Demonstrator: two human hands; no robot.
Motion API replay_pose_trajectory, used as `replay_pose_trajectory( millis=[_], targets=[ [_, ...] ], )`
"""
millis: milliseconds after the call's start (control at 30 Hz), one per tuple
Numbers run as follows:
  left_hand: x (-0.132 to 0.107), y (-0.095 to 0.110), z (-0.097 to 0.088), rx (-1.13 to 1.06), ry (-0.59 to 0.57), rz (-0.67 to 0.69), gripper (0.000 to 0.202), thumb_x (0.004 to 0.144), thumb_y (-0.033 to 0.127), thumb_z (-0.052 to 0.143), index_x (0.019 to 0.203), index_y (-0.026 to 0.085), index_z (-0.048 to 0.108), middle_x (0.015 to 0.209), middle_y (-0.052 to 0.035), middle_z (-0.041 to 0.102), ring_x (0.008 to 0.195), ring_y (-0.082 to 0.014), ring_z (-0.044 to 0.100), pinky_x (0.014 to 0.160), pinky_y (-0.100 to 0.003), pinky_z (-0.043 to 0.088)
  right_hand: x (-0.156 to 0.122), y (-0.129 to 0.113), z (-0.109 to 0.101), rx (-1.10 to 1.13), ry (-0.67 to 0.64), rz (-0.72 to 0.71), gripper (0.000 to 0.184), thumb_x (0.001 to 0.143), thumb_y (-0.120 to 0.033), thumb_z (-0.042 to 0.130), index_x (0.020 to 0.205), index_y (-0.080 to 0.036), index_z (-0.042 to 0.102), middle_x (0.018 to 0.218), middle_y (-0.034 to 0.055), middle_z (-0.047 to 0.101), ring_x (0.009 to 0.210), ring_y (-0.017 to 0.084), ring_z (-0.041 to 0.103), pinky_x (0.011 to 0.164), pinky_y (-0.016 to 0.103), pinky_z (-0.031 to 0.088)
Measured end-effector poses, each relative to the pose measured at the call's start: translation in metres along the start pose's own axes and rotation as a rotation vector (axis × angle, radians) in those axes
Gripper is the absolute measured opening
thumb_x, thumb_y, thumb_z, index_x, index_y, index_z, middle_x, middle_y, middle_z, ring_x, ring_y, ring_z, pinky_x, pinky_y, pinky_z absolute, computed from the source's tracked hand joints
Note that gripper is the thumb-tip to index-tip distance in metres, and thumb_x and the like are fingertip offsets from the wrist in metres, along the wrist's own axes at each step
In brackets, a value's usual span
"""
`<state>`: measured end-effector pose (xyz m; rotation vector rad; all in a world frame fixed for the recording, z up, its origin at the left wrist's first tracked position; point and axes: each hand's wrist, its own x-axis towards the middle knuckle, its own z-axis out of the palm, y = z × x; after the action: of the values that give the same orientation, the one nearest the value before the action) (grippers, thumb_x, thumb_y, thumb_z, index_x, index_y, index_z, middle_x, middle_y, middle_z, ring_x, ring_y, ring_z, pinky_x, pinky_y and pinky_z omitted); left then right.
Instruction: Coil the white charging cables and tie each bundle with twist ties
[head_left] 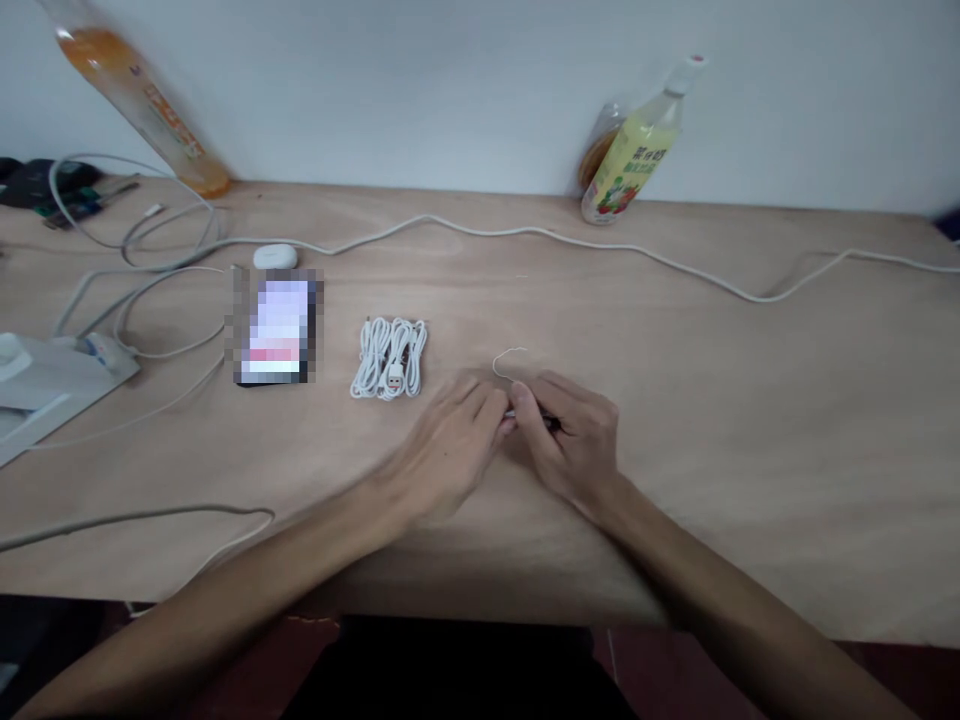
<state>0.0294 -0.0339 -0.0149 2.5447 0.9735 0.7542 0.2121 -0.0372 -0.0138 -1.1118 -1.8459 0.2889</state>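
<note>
Left hand (454,440) and right hand (577,430) pinch a white wire (495,364); cable bundles (394,372) lie left, phone (276,325) beyond; yellow-labelled bottle (634,160) behind.

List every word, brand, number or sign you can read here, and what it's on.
Yellow-labelled bottle: large characters, the last apparently "奶"; the others are too blurred.
Orange-lettered bottle: lettering too blurred to read.
White case: faint mark, too small to read.
Phone: screen pixelated, unreadable.

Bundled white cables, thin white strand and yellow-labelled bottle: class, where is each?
Bundled white cables (396,371): head view, on the USB plug.
Thin white strand (494,363): head view, on its outer bend.
Yellow-labelled bottle (631,160): head view, on the label.
</note>
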Motion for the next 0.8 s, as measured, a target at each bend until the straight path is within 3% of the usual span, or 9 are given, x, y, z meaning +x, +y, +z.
replay_pose_trajectory(
  millis=[100,233,400,600,800],
  targets=[
    [-0.003,0.004,-0.002,-0.295,-0.013,-0.091,0.037,0.121,0.038,0.028,0.096,0.022,0.051,0.099,-0.0087,0.068,0.091,-0.0249,0.060,0.084,-0.042,0.052,0.001,0.002,-0.001,-0.103,0.041,-0.145,0.042,0.105,-0.007,0.053,0.067,-0.025,0.048,0.057,-0.0047,0.047,0.050,0.012,0.040,0.052,0.032,0.031],
    [-0.003,0.009,-0.006,-0.490,-0.079,-0.150,0.029,0.121,0.035,0.032,0.104,0.022,0.052,0.103,-0.0075,0.067,0.092,-0.0230,0.062,0.086,-0.041,0.052,0.001,0.006,-0.002,-0.164,0.040,-0.183,0.044,0.107,-0.007,0.051,0.067,-0.025,0.049,0.057,-0.0043,0.050,0.049,0.012,0.039,0.051,0.033,0.030],
    [0.000,0.008,-0.006,-0.490,-0.060,-0.141,0.026,0.120,0.034,0.034,0.103,0.023,0.052,0.106,-0.0085,0.068,0.098,-0.0242,0.063,0.090,-0.041,0.053,0.002,0.008,-0.002,-0.191,0.023,-0.184,0.045,0.108,-0.008,0.051,0.066,-0.024,0.049,0.058,-0.0038,0.051,0.050,0.012,0.041,0.051,0.033,0.031],
    [0.001,0.006,-0.009,-0.522,-0.117,-0.186,0.025,0.119,0.034,0.038,0.107,0.022,0.055,0.105,-0.0077,0.069,0.093,-0.0230,0.063,0.088,-0.040,0.052,0.004,0.012,-0.003,-0.211,-0.004,-0.216,0.047,0.109,-0.009,0.050,0.064,-0.024,0.049,0.058,-0.0029,0.052,0.050,0.012,0.041,0.052,0.034,0.030],
    [0.003,0.008,-0.010,-0.573,-0.105,-0.194,0.021,0.119,0.032,0.039,0.110,0.022,0.056,0.114,-0.0095,0.069,0.107,-0.0251,0.065,0.101,-0.043,0.054,0.005,0.012,-0.003,-0.193,-0.007,-0.222,0.047,0.108,-0.008,0.051,0.064,-0.025,0.049,0.057,-0.0031,0.051,0.050,0.013,0.041,0.052,0.034,0.030]
  ],
)
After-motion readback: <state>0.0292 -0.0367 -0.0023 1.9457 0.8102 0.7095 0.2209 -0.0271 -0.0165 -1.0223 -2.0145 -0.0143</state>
